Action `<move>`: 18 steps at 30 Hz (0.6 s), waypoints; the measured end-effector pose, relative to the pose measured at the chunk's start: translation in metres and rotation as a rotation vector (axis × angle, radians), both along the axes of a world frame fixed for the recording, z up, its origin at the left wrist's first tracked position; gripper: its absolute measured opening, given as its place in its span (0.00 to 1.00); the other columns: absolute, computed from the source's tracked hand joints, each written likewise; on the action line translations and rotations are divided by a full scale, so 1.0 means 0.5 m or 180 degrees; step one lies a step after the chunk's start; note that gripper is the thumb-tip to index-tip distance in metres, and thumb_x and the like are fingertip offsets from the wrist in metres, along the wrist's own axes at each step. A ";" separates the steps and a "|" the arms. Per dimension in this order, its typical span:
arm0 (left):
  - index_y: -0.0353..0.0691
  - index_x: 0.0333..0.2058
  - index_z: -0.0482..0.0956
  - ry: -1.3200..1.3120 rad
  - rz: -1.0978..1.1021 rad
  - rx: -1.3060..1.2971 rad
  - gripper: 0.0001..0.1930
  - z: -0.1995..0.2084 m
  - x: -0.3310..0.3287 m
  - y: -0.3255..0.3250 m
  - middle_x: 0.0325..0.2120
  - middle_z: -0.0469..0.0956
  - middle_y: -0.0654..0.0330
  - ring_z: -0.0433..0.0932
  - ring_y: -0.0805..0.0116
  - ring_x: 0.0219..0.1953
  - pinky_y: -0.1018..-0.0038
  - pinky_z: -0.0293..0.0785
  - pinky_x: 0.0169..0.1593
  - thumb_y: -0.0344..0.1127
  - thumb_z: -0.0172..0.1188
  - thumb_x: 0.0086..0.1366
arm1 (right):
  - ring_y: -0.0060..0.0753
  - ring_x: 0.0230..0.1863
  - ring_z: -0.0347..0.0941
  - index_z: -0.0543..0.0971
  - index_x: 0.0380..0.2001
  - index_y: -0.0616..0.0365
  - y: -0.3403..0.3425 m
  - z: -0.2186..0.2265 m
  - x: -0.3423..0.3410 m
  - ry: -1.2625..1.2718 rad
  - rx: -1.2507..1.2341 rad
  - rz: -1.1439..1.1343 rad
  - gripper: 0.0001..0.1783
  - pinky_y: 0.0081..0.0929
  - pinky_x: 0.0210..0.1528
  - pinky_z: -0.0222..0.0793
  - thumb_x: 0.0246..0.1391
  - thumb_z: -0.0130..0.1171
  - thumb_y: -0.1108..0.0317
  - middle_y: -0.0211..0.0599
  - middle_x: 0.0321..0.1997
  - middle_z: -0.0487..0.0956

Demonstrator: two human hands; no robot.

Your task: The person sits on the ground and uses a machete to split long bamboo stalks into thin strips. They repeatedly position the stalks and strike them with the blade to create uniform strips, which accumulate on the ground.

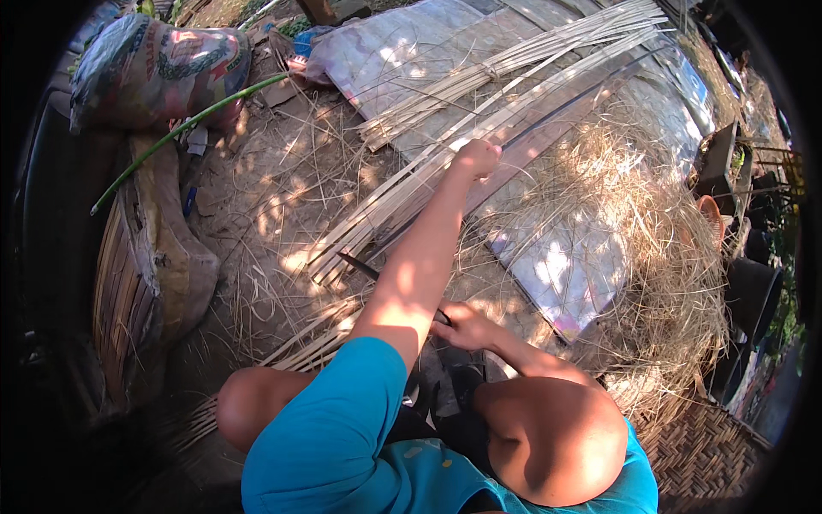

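My left hand (477, 159) is stretched forward over a row of long pale split strips, which look like bamboo (385, 208). Its fingers are closed around a long dark strip (567, 106) that runs on toward the far right. Close to my body, my right hand (467, 326) grips a knife by its dark handle. The curved dark knife blade (358, 266) points to the left, and my left forearm covers its middle. A tied bundle of similar pale strips (505, 64) lies beyond my left hand. Several more thin strips (317, 347) lie by my left knee.
A heap of curly straw-like shavings (659, 283) spreads on the right, partly over a pale sheet (556, 274). A stuffed printed sack (163, 73) stands at the far left, with a green stalk (188, 127) before it. A woven mat (706, 450) lies at the lower right.
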State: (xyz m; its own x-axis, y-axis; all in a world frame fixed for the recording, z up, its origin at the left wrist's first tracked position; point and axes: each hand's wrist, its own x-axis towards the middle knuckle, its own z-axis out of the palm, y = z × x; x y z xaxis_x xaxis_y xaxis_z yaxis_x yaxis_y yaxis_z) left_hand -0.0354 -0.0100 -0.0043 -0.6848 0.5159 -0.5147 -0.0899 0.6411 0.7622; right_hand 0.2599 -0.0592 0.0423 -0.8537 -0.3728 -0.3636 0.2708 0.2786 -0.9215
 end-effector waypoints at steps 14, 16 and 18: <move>0.41 0.44 0.85 0.1180 0.0305 -0.0185 0.20 -0.043 0.096 0.084 0.44 0.83 0.46 0.82 0.46 0.50 0.54 0.76 0.54 0.50 0.51 0.74 | 0.34 0.41 0.82 0.72 0.57 0.67 -0.009 0.011 -0.012 0.0280 0.0624 0.0246 0.25 0.32 0.38 0.78 0.61 0.61 0.64 0.54 0.50 0.81; 0.42 0.45 0.85 0.1092 0.0121 -0.0311 0.22 -0.037 0.104 0.073 0.45 0.83 0.47 0.82 0.46 0.50 0.54 0.76 0.54 0.51 0.49 0.75 | 0.29 0.33 0.80 0.72 0.55 0.69 0.064 -0.042 -0.056 -0.0262 0.0174 -0.0604 0.23 0.31 0.32 0.76 0.63 0.59 0.65 0.47 0.42 0.82; 0.39 0.44 0.85 0.1414 0.0161 -0.0344 0.26 -0.068 0.079 0.057 0.42 0.84 0.46 0.82 0.45 0.48 0.52 0.77 0.52 0.54 0.44 0.76 | 0.27 0.30 0.79 0.71 0.54 0.70 0.082 -0.079 -0.090 -0.0450 -0.0280 -0.1510 0.21 0.29 0.29 0.75 0.65 0.58 0.65 0.43 0.37 0.83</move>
State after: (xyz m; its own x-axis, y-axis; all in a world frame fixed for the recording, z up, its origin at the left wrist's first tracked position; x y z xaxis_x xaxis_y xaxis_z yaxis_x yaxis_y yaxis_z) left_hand 0.0041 0.0187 -0.0383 -0.8743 0.4355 -0.2144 0.1972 0.7222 0.6630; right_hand 0.2150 -0.0180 0.0031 -0.8813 0.0100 -0.4725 0.4726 0.0175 -0.8811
